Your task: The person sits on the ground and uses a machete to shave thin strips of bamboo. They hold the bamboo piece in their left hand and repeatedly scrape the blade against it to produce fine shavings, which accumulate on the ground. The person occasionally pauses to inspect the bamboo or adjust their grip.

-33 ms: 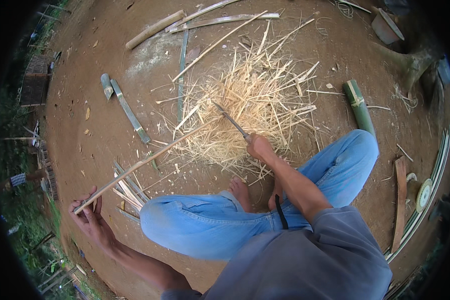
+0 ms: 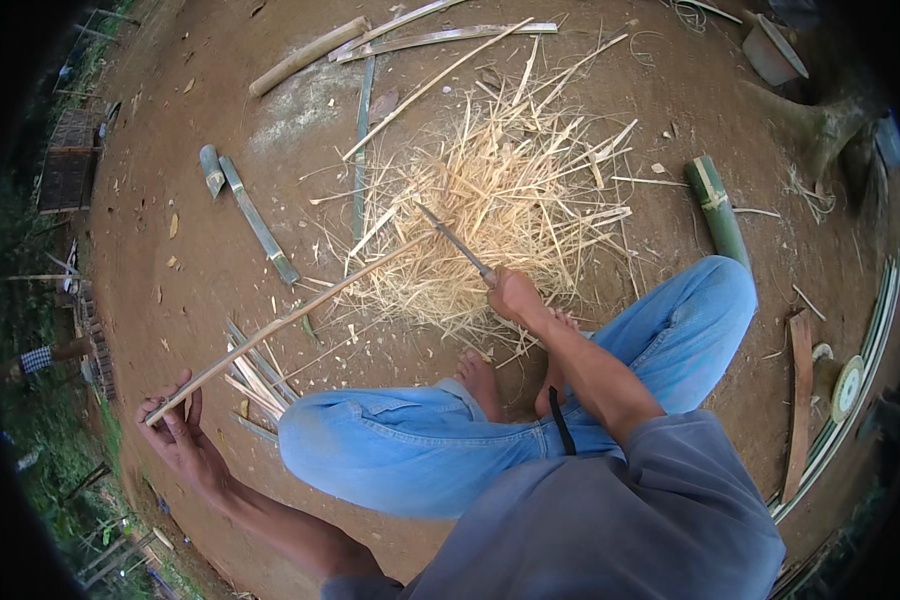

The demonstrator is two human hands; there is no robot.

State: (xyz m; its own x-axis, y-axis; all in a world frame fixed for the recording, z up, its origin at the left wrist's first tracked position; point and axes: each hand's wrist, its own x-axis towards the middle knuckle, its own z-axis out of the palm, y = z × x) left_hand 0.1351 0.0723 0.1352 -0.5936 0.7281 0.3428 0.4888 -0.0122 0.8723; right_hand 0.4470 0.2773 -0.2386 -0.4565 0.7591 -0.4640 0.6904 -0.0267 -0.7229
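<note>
My left hand (image 2: 178, 425), at the far left, grips one end of a long thin bamboo strip (image 2: 290, 320) between thumb and fingers. The strip slants up to the right, and its far end reaches the heap of pale shavings (image 2: 510, 210). In my right hand (image 2: 517, 297) is the handle of a knife (image 2: 457, 242). Its narrow dark blade points up and left over the heap, close to the strip's far end; whether blade and strip touch I cannot tell.
Several split bamboo strips (image 2: 260, 385) lie by my left knee. Short green bamboo pieces (image 2: 260, 222) rest farther left, and a thick green bamboo length (image 2: 715, 205) is beyond my right knee. A bamboo pole (image 2: 308, 57) lies at the back; a bucket (image 2: 775, 52) is far right.
The knife in my right hand has shifted slightly up and left. My left hand holds the strip in nearly the same place.
</note>
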